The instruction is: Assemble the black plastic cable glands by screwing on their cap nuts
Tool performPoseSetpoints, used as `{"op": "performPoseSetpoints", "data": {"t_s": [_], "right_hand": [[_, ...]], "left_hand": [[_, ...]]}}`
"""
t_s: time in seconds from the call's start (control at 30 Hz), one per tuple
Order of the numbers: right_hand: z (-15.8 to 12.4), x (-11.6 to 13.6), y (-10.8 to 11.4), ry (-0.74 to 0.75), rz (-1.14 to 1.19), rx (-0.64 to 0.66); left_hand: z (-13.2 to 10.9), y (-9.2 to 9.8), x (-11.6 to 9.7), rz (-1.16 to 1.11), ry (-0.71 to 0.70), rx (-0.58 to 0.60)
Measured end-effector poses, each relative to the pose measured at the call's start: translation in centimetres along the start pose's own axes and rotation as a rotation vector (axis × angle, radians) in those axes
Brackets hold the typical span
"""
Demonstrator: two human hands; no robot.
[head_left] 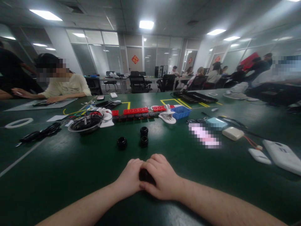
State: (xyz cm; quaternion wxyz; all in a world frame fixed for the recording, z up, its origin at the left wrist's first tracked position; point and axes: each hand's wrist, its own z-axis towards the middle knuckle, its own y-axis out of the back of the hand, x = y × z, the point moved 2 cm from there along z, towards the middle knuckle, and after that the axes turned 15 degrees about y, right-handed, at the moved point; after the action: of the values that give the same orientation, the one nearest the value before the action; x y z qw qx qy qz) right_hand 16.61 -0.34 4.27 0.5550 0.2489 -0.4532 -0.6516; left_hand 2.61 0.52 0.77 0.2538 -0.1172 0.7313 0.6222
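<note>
Both hands meet low in the middle of the head view, around a dark round part (146, 176) that is mostly covered. My right hand (162, 179) curls over it from the right, with its thumb along the near side. My left hand (130, 176) is closed against the part's left side, and some of its fingers are hidden. Just beyond the hands stand three glossy black ring-shaped parts: one on the left (122, 143), and two on the right, a far one (144, 131) and a near one (144, 142).
Red strips with round sockets (135, 111) lie farther back, beside a white clamp (167, 116) and a blue bin (182, 112). A metal bowl (82, 128) with cords is at left. Power banks (232, 133) and cables lie at right. Across the table sits a person (67, 84).
</note>
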Motion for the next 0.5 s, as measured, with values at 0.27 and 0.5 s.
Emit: {"op": "performPoseSetpoints", "data": {"t_s": [0.27, 0.5], "right_hand": [[-0.09, 0.00, -0.07, 0.027, 0.008, -0.004], [-0.20, -0.21, 0.03, 0.044, 0.092, -0.059]], "left_hand": [[-0.20, 0.53, -0.75, 0.040, -0.026, 0.029], [-0.24, 0.53, -0.89, 0.034, -0.036, 0.012]]}}
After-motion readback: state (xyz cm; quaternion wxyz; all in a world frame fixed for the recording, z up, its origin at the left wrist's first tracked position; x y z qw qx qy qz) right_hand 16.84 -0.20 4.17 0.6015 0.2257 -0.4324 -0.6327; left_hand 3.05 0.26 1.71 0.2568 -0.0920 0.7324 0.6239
